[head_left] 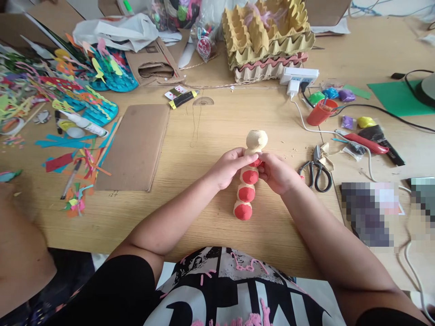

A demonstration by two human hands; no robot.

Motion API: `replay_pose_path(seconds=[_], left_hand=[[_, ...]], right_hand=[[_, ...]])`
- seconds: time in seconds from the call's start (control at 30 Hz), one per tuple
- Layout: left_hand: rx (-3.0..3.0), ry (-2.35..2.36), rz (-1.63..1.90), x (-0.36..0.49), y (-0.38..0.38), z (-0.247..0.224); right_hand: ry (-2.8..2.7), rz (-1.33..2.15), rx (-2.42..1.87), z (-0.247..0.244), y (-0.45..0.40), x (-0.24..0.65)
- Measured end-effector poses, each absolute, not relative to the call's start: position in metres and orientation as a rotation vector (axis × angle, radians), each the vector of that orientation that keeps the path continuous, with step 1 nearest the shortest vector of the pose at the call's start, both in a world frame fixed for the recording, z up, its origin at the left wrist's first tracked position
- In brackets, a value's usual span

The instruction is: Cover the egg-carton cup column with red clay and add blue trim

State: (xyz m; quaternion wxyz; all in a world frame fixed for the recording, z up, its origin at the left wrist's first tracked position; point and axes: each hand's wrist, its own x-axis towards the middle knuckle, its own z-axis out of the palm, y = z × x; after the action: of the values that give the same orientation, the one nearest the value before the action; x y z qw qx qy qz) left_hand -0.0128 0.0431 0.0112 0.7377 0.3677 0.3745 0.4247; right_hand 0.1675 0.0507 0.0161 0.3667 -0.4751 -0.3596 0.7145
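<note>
A strip of egg-carton cups (246, 194) lies lengthwise in front of me, several of its bumps covered in red and the far end one pale and bare. My left hand (228, 168) pinches its left side just below the bare cup. From the other side, my right hand (277, 171) has its thumb and fingers closed on the same part. Both thumbs nearly meet over a red bump, which they partly hide. Black-handled scissors (316, 168) rest to the right of my right hand.
Stacked egg trays (268, 45) stand at the back beside a white power strip (301, 74). A cardboard sheet (132, 147) and paper scraps lie left. A red cup (321, 113), clay packets and a cable lie right. Another person's arm (22, 253) is at far left.
</note>
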Motion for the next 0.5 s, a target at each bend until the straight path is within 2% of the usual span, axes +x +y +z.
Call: replay_pose_path(seconds=[0.5], left_hand=[[0.690,0.750,0.885,-0.022,0.050,0.003]], right_hand=[[-0.954,1.924,-1.083,0.018,0.049,0.171]])
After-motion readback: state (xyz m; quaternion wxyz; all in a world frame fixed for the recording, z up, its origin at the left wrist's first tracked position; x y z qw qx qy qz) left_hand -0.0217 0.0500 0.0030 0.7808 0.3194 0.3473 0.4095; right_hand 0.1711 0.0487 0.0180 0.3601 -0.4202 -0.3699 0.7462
